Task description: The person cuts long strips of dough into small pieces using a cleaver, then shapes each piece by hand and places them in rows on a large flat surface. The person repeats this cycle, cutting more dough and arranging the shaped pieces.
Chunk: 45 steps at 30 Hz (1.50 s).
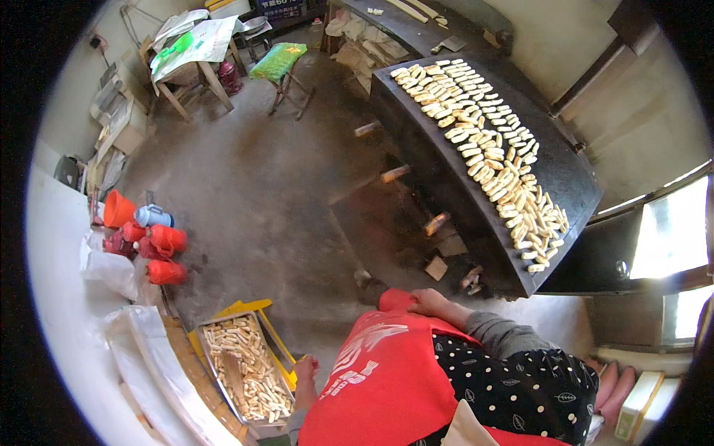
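My left hand is low in the view, just right of a metal tray. Its fingers are curled, and whatever they may hold is too small to make out. Many short, pale-brown baked pieces lie heaped in the tray, with a flat brownish tool or strip among them. My right hand is closed at the edge of my red apron, where the cloth bunches beside the fingers. More of these pieces cover the dark griddle-like table at the right, some in rows, others piled at its near end.
A yellow stand or crate shows beneath the tray. Red thermos flasks, a blue one and an orange bucket stand along the left wall. A folding stool and a covered table stand farther back.
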Available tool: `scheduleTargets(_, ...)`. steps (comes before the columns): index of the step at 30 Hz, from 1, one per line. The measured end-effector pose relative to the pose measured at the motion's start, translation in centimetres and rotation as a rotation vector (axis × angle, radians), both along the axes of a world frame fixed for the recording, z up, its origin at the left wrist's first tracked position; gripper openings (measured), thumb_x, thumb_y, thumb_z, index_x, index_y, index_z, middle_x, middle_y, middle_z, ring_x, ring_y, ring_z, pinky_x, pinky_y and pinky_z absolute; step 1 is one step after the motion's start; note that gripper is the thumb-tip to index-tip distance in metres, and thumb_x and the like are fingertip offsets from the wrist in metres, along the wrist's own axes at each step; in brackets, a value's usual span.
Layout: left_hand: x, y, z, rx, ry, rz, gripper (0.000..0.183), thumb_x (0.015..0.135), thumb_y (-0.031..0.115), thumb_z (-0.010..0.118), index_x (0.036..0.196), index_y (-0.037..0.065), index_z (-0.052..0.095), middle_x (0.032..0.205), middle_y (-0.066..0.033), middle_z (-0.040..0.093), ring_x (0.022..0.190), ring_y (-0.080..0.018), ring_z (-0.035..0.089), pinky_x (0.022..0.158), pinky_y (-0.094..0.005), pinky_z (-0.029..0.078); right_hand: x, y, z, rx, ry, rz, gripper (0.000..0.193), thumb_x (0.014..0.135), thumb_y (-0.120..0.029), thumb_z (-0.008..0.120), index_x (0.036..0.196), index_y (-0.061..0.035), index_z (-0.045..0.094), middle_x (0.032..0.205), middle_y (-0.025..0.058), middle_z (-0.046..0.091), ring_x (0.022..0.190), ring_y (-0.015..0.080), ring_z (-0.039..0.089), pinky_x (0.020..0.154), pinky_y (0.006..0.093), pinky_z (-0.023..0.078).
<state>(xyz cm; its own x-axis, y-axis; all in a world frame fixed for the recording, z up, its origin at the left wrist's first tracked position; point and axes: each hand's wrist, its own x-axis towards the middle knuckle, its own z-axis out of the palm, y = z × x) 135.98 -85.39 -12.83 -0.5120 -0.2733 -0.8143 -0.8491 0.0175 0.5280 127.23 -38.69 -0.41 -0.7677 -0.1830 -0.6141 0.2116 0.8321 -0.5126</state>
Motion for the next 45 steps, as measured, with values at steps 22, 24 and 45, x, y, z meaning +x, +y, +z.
scheduleTargets(22,-33.7,-5.1,5.7,-0.214,-0.015,-0.333,0.019,0.085,0.024,0.056,0.078,0.007,0.061,0.071,-0.0067,0.061,0.059,-0.0187,0.058,0.049,-0.0329,0.046,-32.2,-5.9,-2.0,-0.214,0.124,-0.128,0.028,0.077,-0.030,0.059,0.091,-0.0053,0.062,0.090,0.0197,0.065,0.089,0.0394,0.061,0.077,0.0475,0.049)
scheduleTargets(24,-37.8,-6.3,4.8,-0.221,-0.017,-0.401,0.020,0.085,0.025,0.056,0.079,0.007,0.061,0.071,-0.0066,0.061,0.059,-0.0187,0.058,0.049,-0.0329,0.046,-34.9,-6.0,-1.6,-0.227,0.149,-0.205,0.029,0.077,-0.030,0.059,0.092,-0.0057,0.063,0.091,0.0191,0.065,0.089,0.0387,0.062,0.077,0.0465,0.049)
scheduleTargets(45,-95.6,-1.5,6.0,-0.173,0.089,-0.740,0.023,0.086,0.030,0.060,0.086,0.007,0.061,0.077,-0.0042,0.060,0.064,-0.0156,0.058,0.051,-0.0294,0.044,-51.4,-2.1,6.4,0.081,0.543,-1.370,0.017,0.075,-0.017,0.064,0.087,-0.0052,0.068,0.084,0.0154,0.067,0.080,0.0320,0.065,0.072,0.0377,0.052)
